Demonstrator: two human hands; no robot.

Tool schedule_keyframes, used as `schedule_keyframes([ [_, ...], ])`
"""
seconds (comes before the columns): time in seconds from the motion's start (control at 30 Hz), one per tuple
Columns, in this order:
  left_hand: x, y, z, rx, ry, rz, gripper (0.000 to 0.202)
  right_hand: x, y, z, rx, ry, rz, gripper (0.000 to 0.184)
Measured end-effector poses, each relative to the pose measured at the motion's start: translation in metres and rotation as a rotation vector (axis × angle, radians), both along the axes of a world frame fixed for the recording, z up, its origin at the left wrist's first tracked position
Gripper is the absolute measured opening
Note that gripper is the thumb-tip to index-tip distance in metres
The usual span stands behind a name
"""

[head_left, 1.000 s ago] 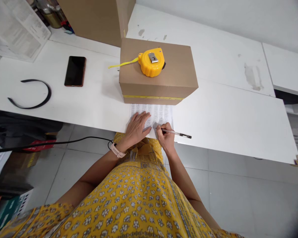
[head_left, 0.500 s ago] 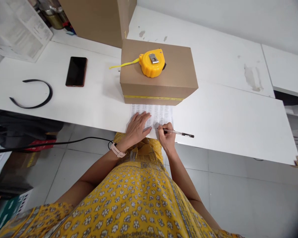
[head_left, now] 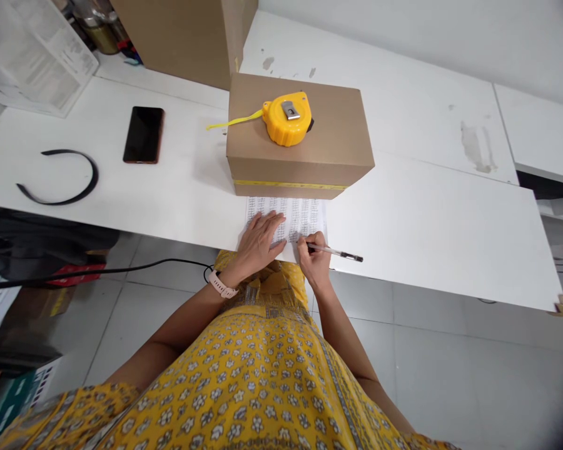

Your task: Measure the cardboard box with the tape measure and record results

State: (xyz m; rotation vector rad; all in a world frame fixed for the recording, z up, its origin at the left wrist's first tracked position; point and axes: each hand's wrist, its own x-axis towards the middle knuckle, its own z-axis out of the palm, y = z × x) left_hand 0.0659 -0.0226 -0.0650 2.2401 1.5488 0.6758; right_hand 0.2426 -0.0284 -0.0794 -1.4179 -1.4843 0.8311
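A sheet of paper (head_left: 304, 215) covered in columns of dark marks lies at the table's front edge. My left hand (head_left: 259, 242) rests flat on its left part, fingers stretched out. In my right hand (head_left: 315, 259) a pen (head_left: 340, 253) is gripped, its tip down at the paper and its capless end pointing right. Behind the sheet stands a closed cardboard box (head_left: 328, 125), close against the paper's far edge. On the box sits a yellow tape measure (head_left: 288, 122), a short end of tape sticking out left. A yellow strip (head_left: 288, 185) runs along the box's front face.
On the white table (head_left: 431, 231) to the left lie a phone (head_left: 144, 135) and a black headband (head_left: 94, 178). A larger cardboard box (head_left: 182, 37) stands behind them. A black cable (head_left: 159, 261) hangs below the front edge.
The pen's rear end has shifted slightly left as my right hand makes a small movement on the paper. My left hand and the box stay in place.
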Motion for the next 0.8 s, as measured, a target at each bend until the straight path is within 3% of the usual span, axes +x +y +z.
schedule_keyframes([
  [0.8, 0.0003, 0.0009, -0.0002, 0.010, 0.002, -0.002, 0.048, -0.0009, 0.0011, 0.0027, 0.032, -0.046, -0.004, 0.025],
])
